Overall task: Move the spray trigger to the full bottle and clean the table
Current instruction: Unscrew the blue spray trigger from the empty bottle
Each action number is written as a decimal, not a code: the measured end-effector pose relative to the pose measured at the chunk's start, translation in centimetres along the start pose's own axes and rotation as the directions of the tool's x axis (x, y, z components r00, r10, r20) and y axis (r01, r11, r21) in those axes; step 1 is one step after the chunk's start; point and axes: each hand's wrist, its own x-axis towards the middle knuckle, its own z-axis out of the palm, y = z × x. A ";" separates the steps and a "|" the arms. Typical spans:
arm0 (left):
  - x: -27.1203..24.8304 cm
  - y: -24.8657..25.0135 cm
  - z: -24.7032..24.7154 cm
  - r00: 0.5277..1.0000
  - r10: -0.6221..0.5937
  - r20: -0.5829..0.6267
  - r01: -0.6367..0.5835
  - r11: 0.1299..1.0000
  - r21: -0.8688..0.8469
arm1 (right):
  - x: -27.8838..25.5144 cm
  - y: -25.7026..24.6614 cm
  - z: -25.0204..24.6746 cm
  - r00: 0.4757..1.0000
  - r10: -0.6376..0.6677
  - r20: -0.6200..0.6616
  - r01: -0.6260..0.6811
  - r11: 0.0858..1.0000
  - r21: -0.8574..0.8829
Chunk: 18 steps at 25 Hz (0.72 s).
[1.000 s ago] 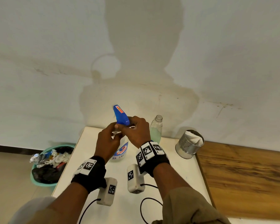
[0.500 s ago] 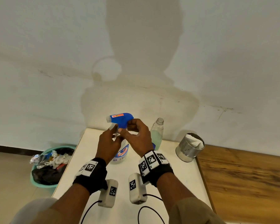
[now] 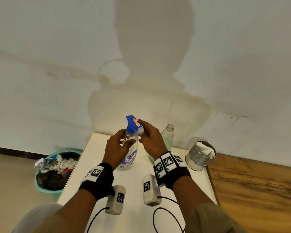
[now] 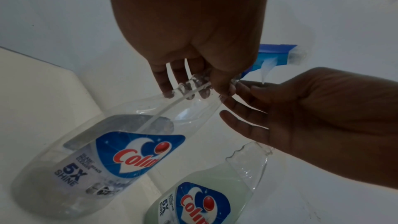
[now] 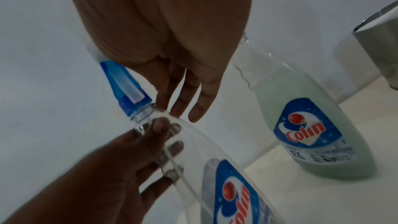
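The blue spray trigger [image 3: 132, 123] sits on the neck of the empty clear bottle [image 3: 130, 158], which stands on the white table [image 3: 134, 211]. Its dip tube [image 4: 165, 110] runs down inside. My left hand [image 3: 126, 142] grips that bottle's neck, fingers curled round it [image 4: 189, 81]. My right hand [image 3: 144, 134] lies beside the trigger with straight, spread fingers [image 5: 183, 98] touching the collar, and the white nozzle [image 3: 141, 130] points at it. The full bottle [image 3: 168, 137] of pale green liquid stands uncapped just right, behind my right hand [image 4: 247, 101].
A steel tin [image 3: 200, 156] holding a white cloth stands at the table's back right corner. A teal basin [image 3: 40, 187] of rubbish sits on the floor to the left. A wooden top [image 3: 259, 182] adjoins the table on the right. The wall is close behind.
The trigger head has turned round on the neck: its nozzle pointed left half a second ago and now points right. My right hand's fingers have loosened from it. The left hand stays on the neck.
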 end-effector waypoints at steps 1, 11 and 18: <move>0.0 0.1 0.0 1.000 -0.009 0.006 0.009 1.000 0.007 | 0.1 -0.4 -0.6 1.000 0.030 0.003 -0.030 0.998 0.051; 0.1 0.3 0.0 0.999 -0.032 0.015 0.032 0.999 0.039 | 1.8 -7.1 -2.0 0.983 -0.127 0.129 0.172 0.879 -0.445; 0.3 0.2 -0.1 0.998 -0.055 0.010 0.055 0.997 0.047 | 1.3 -9.0 -2.7 0.928 -0.094 0.361 0.312 0.726 -0.613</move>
